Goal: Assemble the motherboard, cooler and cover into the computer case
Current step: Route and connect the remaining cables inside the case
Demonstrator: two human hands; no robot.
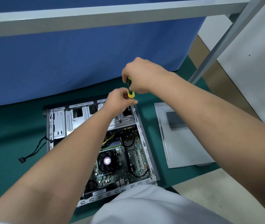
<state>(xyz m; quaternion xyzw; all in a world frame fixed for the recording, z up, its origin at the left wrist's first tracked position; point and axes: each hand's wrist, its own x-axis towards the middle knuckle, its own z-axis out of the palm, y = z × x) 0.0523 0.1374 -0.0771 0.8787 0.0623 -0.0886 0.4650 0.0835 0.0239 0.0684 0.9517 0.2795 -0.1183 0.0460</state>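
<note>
Now both forearms reach forward over the open computer case [142, 139], the hands meeting above its far right corner. The right hand [142, 76] wraps a yellow-green screwdriver [131, 93]; the left hand [120, 101] pinches near its lower end, though what it pinches cannot be told. Inside the case lie the motherboard [136, 152] and the cooler [107, 160], whose round label is unreadable. The cover [181, 136] lies flat on the green mat [7, 130], just right of the case

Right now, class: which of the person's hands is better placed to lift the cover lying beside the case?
Probably the right hand: the cover lies on its side of the computer case. First, though, it must release the screwdriver it grips; the left hand reaches from the far side.
</note>
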